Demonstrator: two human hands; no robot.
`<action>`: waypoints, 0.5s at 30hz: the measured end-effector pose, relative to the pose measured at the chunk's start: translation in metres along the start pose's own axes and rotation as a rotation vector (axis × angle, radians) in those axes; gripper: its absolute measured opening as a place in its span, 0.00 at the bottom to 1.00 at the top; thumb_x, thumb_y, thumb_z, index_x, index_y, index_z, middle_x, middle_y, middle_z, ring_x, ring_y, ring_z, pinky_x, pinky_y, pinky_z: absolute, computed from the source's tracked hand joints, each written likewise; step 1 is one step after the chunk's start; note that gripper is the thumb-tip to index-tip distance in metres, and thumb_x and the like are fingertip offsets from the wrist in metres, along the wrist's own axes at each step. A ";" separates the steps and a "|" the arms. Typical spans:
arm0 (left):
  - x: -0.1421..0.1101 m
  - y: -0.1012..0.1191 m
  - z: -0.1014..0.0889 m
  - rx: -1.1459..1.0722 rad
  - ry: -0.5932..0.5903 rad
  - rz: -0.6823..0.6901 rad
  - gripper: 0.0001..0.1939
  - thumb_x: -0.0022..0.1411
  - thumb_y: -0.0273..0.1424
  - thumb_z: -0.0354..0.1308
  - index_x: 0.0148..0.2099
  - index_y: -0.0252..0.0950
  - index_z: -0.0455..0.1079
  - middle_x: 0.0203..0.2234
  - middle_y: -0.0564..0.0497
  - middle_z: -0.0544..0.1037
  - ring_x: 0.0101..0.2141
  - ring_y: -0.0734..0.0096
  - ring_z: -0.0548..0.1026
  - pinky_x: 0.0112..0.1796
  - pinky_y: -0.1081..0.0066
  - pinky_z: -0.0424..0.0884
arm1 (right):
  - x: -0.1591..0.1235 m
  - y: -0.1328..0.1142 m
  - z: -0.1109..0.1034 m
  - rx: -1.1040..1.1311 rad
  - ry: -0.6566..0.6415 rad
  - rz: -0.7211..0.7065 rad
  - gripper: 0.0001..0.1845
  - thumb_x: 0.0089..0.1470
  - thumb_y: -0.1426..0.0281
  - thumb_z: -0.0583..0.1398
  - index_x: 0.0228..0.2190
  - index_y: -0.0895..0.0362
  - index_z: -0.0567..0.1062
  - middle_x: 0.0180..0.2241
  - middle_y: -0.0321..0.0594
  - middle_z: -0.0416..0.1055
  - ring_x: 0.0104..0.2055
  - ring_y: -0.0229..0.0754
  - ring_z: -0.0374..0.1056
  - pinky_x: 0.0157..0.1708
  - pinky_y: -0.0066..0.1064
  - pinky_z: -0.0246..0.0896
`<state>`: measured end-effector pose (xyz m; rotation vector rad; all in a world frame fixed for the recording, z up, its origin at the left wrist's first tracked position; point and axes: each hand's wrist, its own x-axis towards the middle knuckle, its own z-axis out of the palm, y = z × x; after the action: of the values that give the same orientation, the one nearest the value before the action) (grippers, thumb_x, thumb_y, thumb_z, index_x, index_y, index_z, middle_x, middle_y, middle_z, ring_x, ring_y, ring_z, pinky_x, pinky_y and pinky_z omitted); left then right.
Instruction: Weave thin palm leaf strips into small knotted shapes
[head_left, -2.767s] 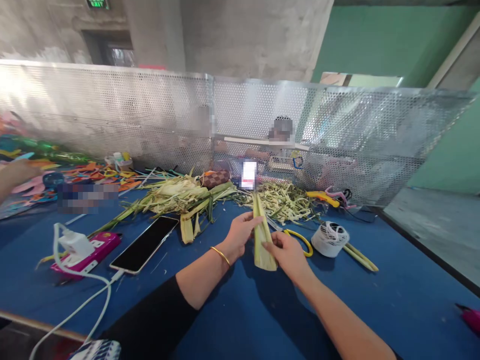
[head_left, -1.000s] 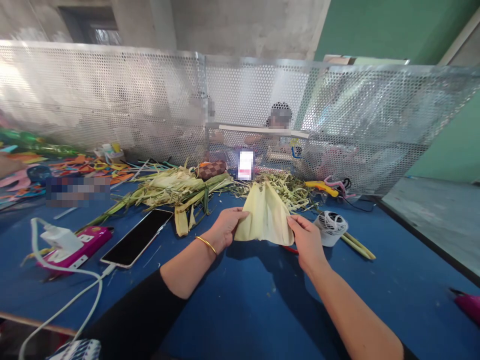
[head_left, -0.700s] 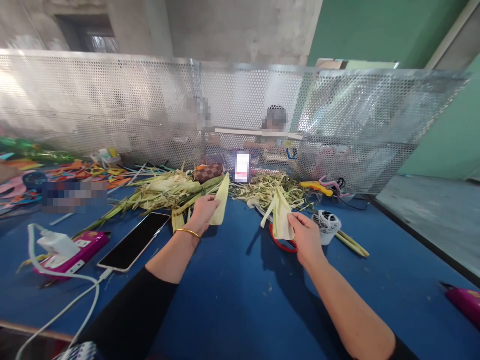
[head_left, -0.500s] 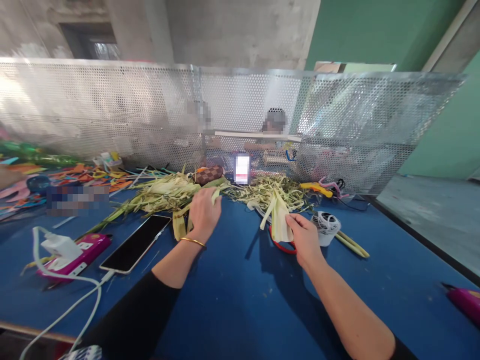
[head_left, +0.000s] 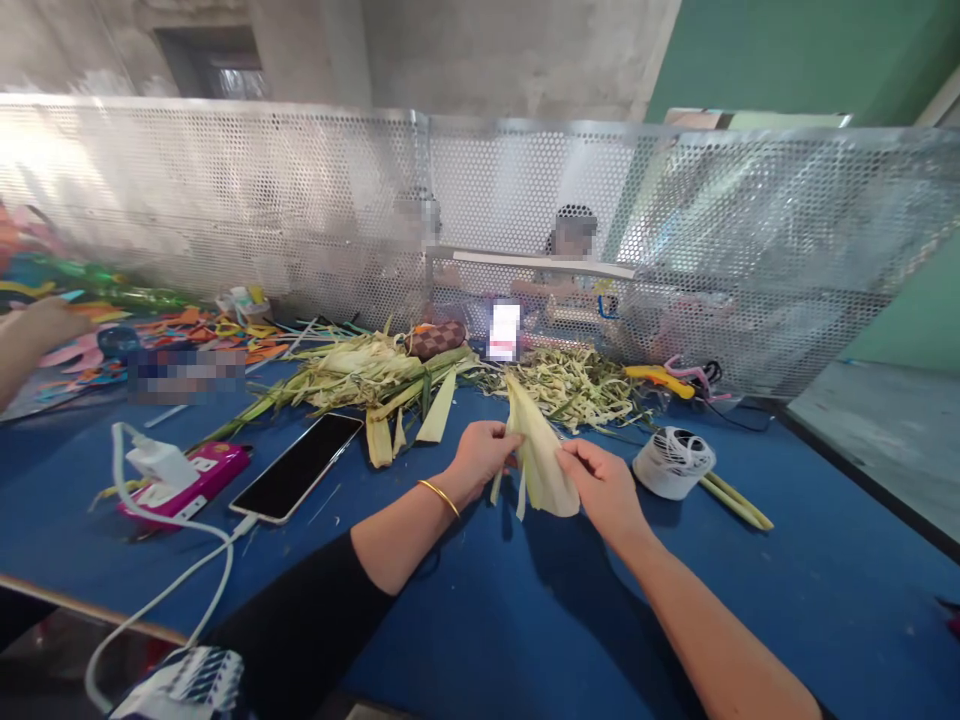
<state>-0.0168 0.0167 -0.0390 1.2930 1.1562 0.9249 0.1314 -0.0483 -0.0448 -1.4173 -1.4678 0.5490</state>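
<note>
A pale green-yellow corn husk hangs above the blue table, its narrow tip upward and its wide end down. My right hand pinches its right edge between thumb and fingers. On the opposite edge, my left hand is closed with thumb and fingertips on the husk, and narrow strips dangle beside them. Behind the left hand lies a heap of husks, with a loose husk piece in front. Beyond the held husk spreads a pile of shredded husk strips.
Left of me are a charging phone and a magenta power strip with a white cable. A roll of white string and two pale stalks lie right. A perforated metal screen stands behind. Another person's hand reaches in at far left.
My left hand has come from the husk heap rightward to the husk in my right hand, leaving a piece by the heap. The red-handled scissors under the husk no longer show.
</note>
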 end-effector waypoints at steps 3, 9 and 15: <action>0.002 0.002 -0.003 -0.015 -0.026 -0.032 0.09 0.54 0.28 0.58 0.23 0.33 0.70 0.16 0.53 0.72 0.18 0.76 0.70 0.20 0.77 0.64 | 0.003 0.006 -0.004 0.013 0.091 0.063 0.15 0.49 0.59 0.56 0.22 0.56 0.72 0.18 0.32 0.63 0.22 0.37 0.56 0.21 0.26 0.49; 0.002 0.013 -0.011 -0.006 -0.132 -0.076 0.08 0.51 0.32 0.62 0.27 0.31 0.73 0.27 0.43 0.79 0.23 0.70 0.75 0.21 0.75 0.66 | 0.008 0.013 -0.012 0.038 0.239 0.124 0.13 0.46 0.60 0.58 0.22 0.57 0.73 0.19 0.33 0.64 0.23 0.37 0.56 0.22 0.27 0.49; 0.014 0.011 -0.025 0.261 -0.043 0.026 0.12 0.57 0.34 0.56 0.33 0.30 0.74 0.27 0.43 0.79 0.24 0.70 0.76 0.24 0.73 0.68 | 0.013 0.016 -0.018 0.159 0.351 0.197 0.15 0.43 0.58 0.59 0.23 0.58 0.73 0.20 0.34 0.65 0.24 0.38 0.57 0.22 0.27 0.51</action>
<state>-0.0368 0.0372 -0.0278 1.5333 1.2587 0.7789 0.1569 -0.0378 -0.0469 -1.4545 -0.9932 0.4961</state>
